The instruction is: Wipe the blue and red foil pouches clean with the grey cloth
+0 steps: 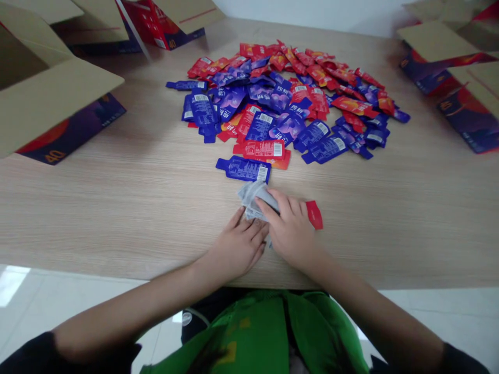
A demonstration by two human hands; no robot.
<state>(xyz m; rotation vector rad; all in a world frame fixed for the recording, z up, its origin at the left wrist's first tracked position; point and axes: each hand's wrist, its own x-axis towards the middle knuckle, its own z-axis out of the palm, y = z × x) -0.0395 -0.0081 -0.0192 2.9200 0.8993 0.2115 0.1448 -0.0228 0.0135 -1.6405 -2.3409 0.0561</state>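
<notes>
My right hand (294, 228) is closed around a bunched grey cloth (254, 196) near the front of the table. From beneath that hand's far side pokes the end of a red sachet (315, 214); the rest of it is covered. My left hand (238, 246) lies low on the table with fingers stretched out, its fingertips against the cloth's lower edge. Whether anything lies under them I cannot tell. Just beyond the cloth is a blue sachet (246, 170) with a barcode, and behind it a red sachet (260, 149).
A heap of red and blue sachets (268, 96) spreads across the middle of the wooden table (117, 213). Open cardboard boxes marked 40 stand at the left (74, 127), back left (171, 23) and right (473, 111). A white wall (312, 15) rises behind.
</notes>
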